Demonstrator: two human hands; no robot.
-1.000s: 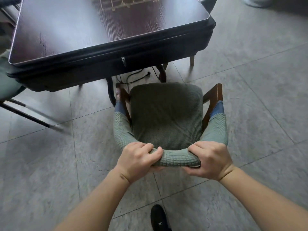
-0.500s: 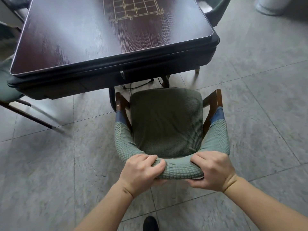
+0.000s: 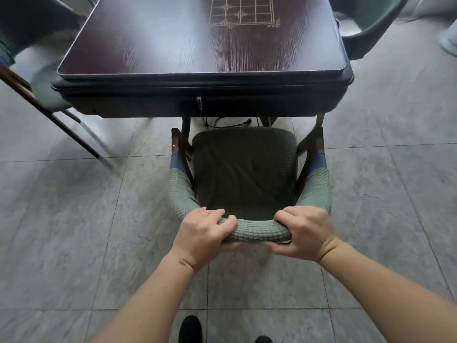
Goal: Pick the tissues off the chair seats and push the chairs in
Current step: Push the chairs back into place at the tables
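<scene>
While both hands, left point(image 3: 202, 233) and right point(image 3: 303, 233), each keep a closed grip on the backrest of the chair point(image 3: 243, 174), whose tissue-free seat sits just short of the tabletop point(image 3: 197, 45), the pushing-in step seemingly needs a straight forward shove.
</scene>
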